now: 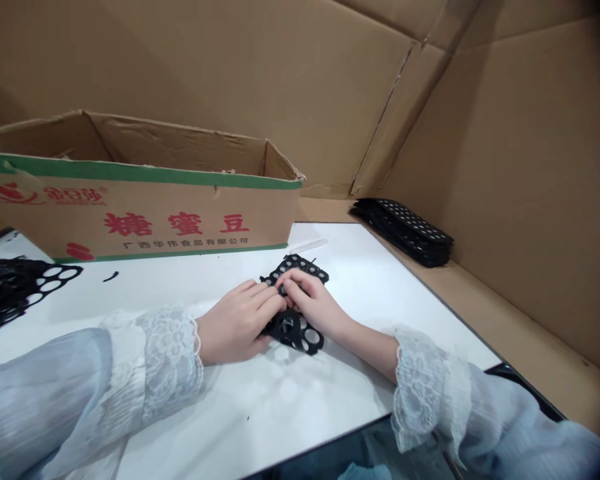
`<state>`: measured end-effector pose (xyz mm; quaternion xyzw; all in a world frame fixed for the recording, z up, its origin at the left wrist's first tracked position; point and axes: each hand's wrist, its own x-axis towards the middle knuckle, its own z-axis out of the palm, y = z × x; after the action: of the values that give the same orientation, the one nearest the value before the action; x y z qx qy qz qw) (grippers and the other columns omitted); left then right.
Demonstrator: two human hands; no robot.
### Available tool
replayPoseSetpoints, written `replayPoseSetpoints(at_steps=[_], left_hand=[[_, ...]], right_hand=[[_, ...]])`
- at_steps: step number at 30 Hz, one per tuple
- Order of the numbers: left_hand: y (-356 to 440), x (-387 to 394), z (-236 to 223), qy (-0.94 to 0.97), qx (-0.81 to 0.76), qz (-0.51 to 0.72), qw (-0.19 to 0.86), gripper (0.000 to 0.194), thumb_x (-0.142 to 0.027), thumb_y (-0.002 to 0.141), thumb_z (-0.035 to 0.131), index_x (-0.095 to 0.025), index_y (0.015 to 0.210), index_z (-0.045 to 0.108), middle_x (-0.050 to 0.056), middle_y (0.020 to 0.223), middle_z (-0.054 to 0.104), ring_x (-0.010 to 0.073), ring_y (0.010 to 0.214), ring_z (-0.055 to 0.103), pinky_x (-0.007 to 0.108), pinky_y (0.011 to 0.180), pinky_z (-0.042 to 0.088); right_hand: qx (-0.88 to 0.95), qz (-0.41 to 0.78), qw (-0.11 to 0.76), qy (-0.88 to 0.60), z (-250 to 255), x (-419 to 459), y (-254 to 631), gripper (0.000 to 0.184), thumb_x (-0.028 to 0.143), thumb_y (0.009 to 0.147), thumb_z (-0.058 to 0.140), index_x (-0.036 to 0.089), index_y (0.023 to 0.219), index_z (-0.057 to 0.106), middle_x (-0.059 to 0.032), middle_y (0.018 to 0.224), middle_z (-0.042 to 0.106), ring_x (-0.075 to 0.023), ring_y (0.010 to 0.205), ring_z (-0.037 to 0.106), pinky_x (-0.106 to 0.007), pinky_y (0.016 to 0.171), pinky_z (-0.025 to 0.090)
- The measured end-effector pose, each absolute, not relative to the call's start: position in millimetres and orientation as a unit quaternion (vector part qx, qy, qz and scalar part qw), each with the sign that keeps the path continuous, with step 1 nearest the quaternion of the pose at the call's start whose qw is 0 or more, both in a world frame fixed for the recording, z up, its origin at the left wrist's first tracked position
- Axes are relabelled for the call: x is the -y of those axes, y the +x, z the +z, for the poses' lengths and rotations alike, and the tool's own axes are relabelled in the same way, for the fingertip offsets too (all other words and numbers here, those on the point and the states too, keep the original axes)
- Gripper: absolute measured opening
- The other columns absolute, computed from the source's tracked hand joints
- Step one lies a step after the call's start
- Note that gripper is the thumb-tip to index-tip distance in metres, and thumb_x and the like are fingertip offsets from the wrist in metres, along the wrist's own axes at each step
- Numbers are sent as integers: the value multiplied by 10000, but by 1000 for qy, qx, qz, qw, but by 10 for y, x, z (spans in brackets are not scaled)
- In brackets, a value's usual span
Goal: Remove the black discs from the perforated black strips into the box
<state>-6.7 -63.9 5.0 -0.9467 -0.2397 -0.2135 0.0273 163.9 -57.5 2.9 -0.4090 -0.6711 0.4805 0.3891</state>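
Note:
A black perforated sheet point(300, 268) with round holes lies on the white table point(260, 407) in the middle of the view. My left hand point(237, 321) rests on its left part with the fingers lying flat and close together. My right hand point(313, 303) presses on the sheet from the right, its fingertips curled down beside the left fingertips. Both hands cover the sheet's middle; its far end and its near end point(303, 339) stick out. Pale lace-cuffed sleeves cover both forearms.
An open cardboard box point(145, 220) with red characters and green stripes stands at the back left. A stack of black perforated sheets point(405, 230) lies at the back right. A tangle of black punched scrap point(10, 290) sits at the left edge. Cardboard walls point(520, 167) surround the table.

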Motion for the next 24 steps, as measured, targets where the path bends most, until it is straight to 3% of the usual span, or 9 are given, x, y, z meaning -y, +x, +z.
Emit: replayPoseSetpoints(at_steps=[7, 11, 17, 21, 24], left_hand=[[-14, 716, 74, -890, 370, -234, -127, 254, -44, 667, 414, -190, 874, 402, 29, 842, 516, 180, 786, 506, 302, 662, 429], [-16, 733, 60, -877, 419, -224, -72, 179, -57, 662, 418, -175, 794, 390, 44, 812, 494, 201, 784, 486, 331, 670, 427], [-62, 754, 8, -906, 311, -286, 42, 365, 45, 657, 347, -168, 939, 439, 58, 946, 510, 186, 843, 478, 318, 731, 409], [-81, 750, 3, -894, 324, -307, 40, 406, 36, 688, 364, -197, 1015, 432, 50, 983, 486, 177, 850, 474, 299, 729, 406], [-85, 725, 5, -880, 364, -305, 11, 297, 5, 694, 399, -182, 923, 426, 38, 901, 493, 169, 784, 475, 291, 690, 401]], right_hand=[[687, 498, 349, -397, -4, 498, 1670, 328, 488, 807, 412, 175, 710, 407, 29, 652, 417, -82, 588, 387, -205, 518, 312], [681, 483, 367, -410, -5, 481, 1661, 361, 503, 799, 415, 172, 657, 390, 40, 618, 366, -73, 566, 349, -203, 511, 293], [727, 447, 327, -406, 70, 517, 1660, 353, 454, 841, 367, 170, 633, 388, 38, 613, 363, -77, 582, 350, -217, 562, 305], [761, 441, 290, -377, 119, 552, 1678, 258, 371, 859, 365, 168, 711, 422, 23, 691, 414, -89, 659, 403, -223, 625, 344], [777, 434, 281, -359, 143, 574, 1689, 192, 310, 872, 341, 166, 809, 451, -3, 794, 485, -105, 759, 460, -239, 710, 371]])
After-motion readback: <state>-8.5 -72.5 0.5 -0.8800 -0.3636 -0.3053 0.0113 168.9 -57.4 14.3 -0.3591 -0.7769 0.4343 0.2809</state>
